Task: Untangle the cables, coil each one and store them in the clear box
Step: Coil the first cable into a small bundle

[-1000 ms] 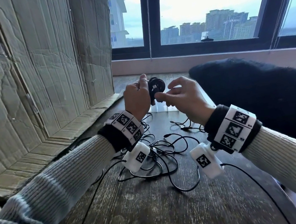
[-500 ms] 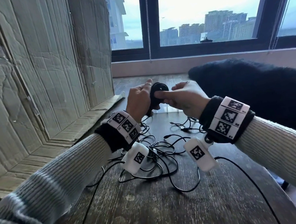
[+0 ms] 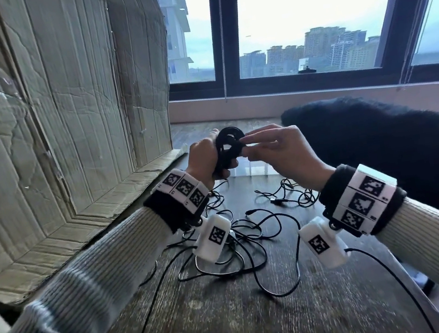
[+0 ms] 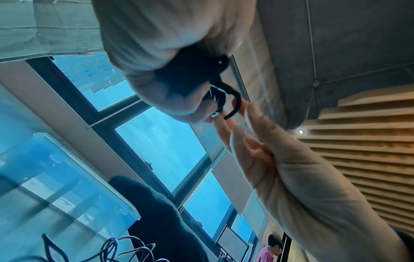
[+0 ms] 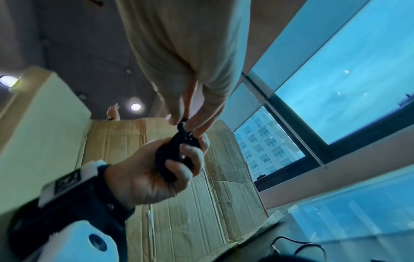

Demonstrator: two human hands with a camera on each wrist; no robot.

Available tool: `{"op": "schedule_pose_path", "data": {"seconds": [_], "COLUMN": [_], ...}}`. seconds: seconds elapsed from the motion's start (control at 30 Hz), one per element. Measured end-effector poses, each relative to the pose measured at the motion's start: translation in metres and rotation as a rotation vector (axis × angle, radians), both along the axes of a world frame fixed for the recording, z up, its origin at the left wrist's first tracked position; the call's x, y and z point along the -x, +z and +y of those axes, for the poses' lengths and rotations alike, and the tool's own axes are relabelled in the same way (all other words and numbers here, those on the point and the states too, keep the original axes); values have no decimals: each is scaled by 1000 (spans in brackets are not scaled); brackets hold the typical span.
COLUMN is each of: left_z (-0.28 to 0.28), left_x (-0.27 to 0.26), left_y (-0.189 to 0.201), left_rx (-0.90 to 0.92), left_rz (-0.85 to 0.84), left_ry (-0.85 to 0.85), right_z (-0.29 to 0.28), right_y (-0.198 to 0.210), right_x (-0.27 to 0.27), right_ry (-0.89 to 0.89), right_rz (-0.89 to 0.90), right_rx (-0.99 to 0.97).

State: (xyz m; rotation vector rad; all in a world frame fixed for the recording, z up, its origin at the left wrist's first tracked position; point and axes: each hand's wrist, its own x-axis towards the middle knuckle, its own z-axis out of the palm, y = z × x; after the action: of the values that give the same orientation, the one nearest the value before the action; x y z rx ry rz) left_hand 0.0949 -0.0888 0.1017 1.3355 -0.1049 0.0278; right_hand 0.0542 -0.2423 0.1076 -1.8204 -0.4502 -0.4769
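One black coiled cable is standing upright above the bench, left hand gripping its lower part, right hand pinching its rim. Two loose tangles are lying below.

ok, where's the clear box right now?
The clear box shows best in the left wrist view, lower left, on the table by the window beside the dark fuzzy garment; in the head view the hands mostly hide it.

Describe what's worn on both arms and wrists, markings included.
Ribbed knit sleeves, cream to grey-blue. Left hand and right hand are bare. Each wrist has a black cuff with a white band of three square black-and-white markers; a white tagged camera pod hangs below, trailing a thin black lead.
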Motion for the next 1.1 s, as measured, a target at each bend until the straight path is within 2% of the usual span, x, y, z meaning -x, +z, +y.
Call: {"op": "schedule_pose_path", "data": {"seconds": [0.1,0.2,0.37,0.5,0.6,0.73,0.8,0.87,0.97,1.1], "left_z": [-5,-9,-4,-1,-3,-2,1,2,5,6], "left_x": [-1,-2,-5,-10,-10,-5,-6,-11,-25,-45], "left_y": [1,1,-4,-11,-16,-16,-16,-16,-18,-29], "left_rx": [-4,-25,-160,-136,-184,-288,-290,-215,-57,-57], "left_rz": [5,3,-75,-28,-35,-87,-127,-116,-67,-71], "left_ry": [-9,-4,38,74,82,-4,-93,-129,-31,84], "right_z": [2,1,-2,3,11,19,20,21,22,25], "right_y": [0,2,0,-5,-2,-1,-2,-4,-11,-22], "right_x": [-3,-8,-10,-11,-23,-38,-43,-49,-61,-69], "right_ry": [-76,-148,-202,-175,-231,-252,-249,-227,-125,-48], "right_rz": [-111,-128,-163,-141,-92,-85,-80,-31,48,146], "right_rx": [112,211,426,628,704,551,381,160,1,14]}}
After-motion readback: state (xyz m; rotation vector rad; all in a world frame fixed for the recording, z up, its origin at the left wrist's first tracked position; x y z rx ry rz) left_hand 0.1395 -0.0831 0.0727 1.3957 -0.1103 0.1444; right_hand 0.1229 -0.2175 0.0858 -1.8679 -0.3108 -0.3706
